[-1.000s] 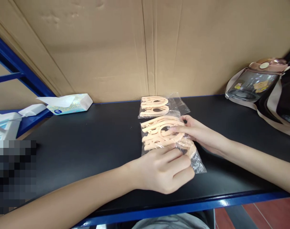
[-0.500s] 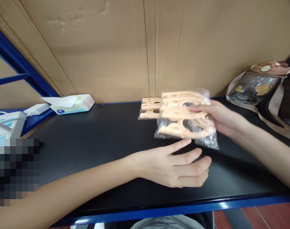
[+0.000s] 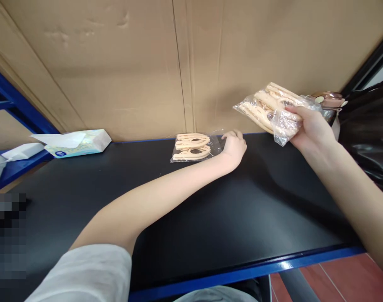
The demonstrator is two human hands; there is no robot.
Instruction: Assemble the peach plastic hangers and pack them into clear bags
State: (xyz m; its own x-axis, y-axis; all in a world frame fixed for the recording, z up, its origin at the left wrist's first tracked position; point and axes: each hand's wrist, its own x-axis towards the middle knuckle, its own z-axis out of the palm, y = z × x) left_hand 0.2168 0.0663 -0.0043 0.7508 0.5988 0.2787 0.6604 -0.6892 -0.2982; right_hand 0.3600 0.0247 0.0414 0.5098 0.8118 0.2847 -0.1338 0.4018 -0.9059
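My right hand (image 3: 314, 126) grips a clear plastic bag of beige hangers (image 3: 273, 107), raised and tilted above the back right of the black table. The thumb lies over the bag's front, while the other fingers are hidden behind it. A second clear bag of beige hangers (image 3: 192, 147) lies flat near the table's back edge. At its loose right end is my left hand (image 3: 234, 147), fingers curled by the plastic flap; the wrist and fingers partly hide their contact with it.
Cardboard (image 3: 131, 75) forms the wall behind the black table (image 3: 210, 218). A tissue pack (image 3: 81, 142) lies at the back left, near a blue frame (image 3: 21, 109). Behind my right hand, a bottle with a brown lid (image 3: 328, 100) is partly covered. A dark bag (image 3: 372, 130) stands far right.
My left hand has moved from the table's front to the flat bag's right end, its fingers now curled. My right hand has carried its bag right and tilted it. The view has shifted right.
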